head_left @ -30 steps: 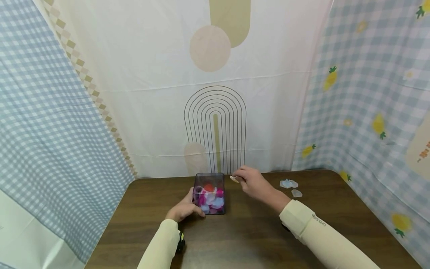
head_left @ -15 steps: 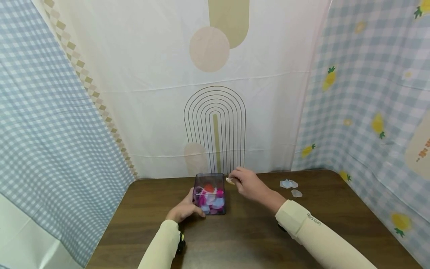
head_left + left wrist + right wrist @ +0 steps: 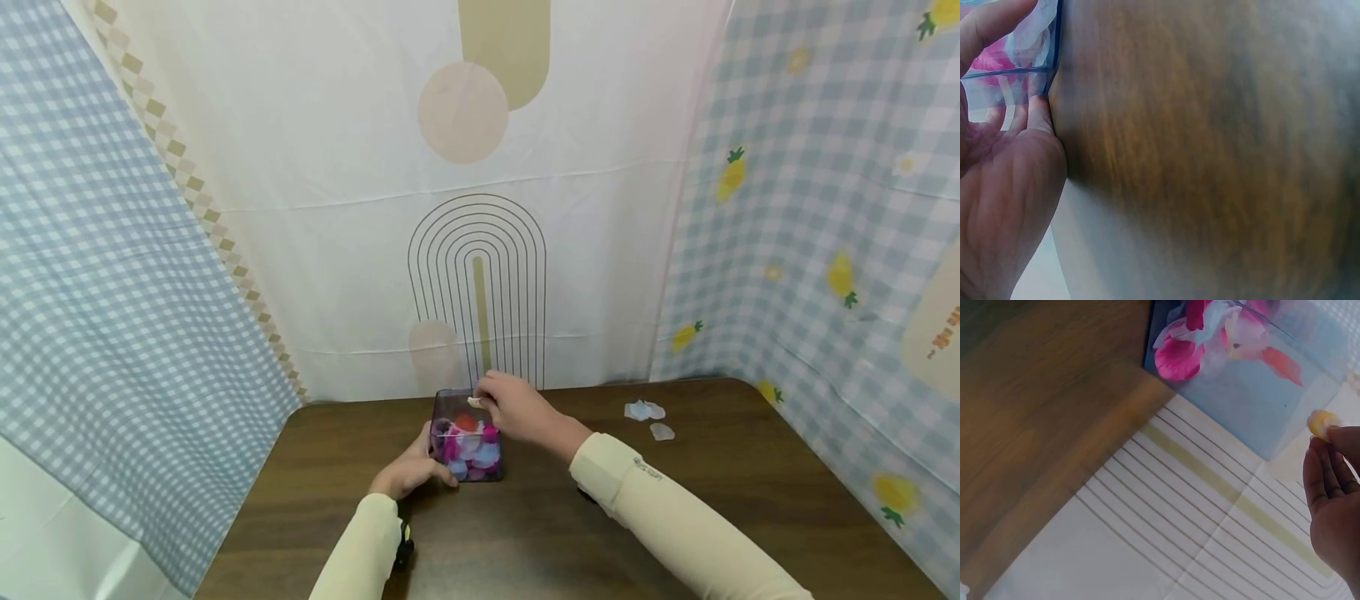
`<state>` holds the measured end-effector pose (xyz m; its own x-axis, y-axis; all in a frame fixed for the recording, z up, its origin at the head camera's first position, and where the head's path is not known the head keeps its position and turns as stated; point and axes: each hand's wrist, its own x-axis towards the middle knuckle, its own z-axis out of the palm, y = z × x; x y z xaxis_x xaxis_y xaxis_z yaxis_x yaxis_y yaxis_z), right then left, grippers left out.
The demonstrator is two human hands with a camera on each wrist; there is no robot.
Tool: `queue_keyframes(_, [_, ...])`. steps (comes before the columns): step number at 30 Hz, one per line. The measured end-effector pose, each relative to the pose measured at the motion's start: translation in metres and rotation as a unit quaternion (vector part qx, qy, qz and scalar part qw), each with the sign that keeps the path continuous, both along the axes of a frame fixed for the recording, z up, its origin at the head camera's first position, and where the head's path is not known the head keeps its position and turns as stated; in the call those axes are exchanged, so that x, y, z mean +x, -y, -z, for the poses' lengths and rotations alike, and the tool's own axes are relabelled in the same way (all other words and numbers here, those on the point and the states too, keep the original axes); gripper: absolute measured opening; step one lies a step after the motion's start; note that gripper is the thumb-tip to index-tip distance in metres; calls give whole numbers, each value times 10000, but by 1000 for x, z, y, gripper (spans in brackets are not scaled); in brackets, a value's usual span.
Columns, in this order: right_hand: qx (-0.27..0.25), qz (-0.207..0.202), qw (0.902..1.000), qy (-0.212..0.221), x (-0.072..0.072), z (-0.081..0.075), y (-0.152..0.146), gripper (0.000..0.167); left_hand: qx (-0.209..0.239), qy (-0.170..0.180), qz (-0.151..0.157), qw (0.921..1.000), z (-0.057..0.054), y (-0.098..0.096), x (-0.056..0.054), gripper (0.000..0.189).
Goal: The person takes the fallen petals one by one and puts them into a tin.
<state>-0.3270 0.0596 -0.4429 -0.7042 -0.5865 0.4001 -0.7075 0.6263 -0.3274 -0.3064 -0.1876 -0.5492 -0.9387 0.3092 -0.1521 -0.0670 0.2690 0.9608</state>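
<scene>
A clear plastic box (image 3: 452,405) with a dark tint stands near the table's back edge, in the middle of the head view. Inside lie several artificial flower petals (image 3: 471,450) in magenta, white, pale blue and red. My left hand (image 3: 410,470) holds the box at its left side, thumb at the front and the other fingers along the wall. Over the box's back right part, my right hand (image 3: 519,407) pinches a small white petal (image 3: 475,402) between thumb and fingertips. Yellow shows on that petal (image 3: 1320,424) in the right wrist view.
Pale blue and white petals (image 3: 643,410) lie together at the table's back right, with a single whitish petal (image 3: 662,432) just in front. The brown wooden table (image 3: 525,533) ends at a hanging white cloth (image 3: 337,275); checked cloths hang on both sides.
My right hand has moved left with the pinched petal, from beside the box to above it. My left hand stays on the box.
</scene>
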Motion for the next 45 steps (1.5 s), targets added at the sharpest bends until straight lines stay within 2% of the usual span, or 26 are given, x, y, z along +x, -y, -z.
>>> queue_keyframes(6, [275, -123, 9986, 435, -11, 4, 21, 8, -21, 14, -16, 10000, 1, 0, 1, 111])
queue_keyframes(11, [386, 22, 9961, 795, -21, 13, 31, 7, -32, 64, -83, 9999, 0, -1, 3, 112])
queue_keyframes(15, [466, 101, 9941, 974, -23, 17, 35, 8, -13, 98, -69, 9999, -2, -1, 4, 112])
queue_keyframes(25, [748, 242, 9904, 1133, -22, 16, 34, 9, -29, 99, -82, 9999, -5, -3, 3, 111])
queue_keyframes(33, [1011, 178, 9898, 991, -23, 15, 34, 6, -54, 109, -89, 9999, -4, -4, 1, 113])
queue_keyframes(45, [1115, 44, 9895, 922, -27, 17, 34, 7, -134, 175, -55, 9997, -5, -1, 1, 114])
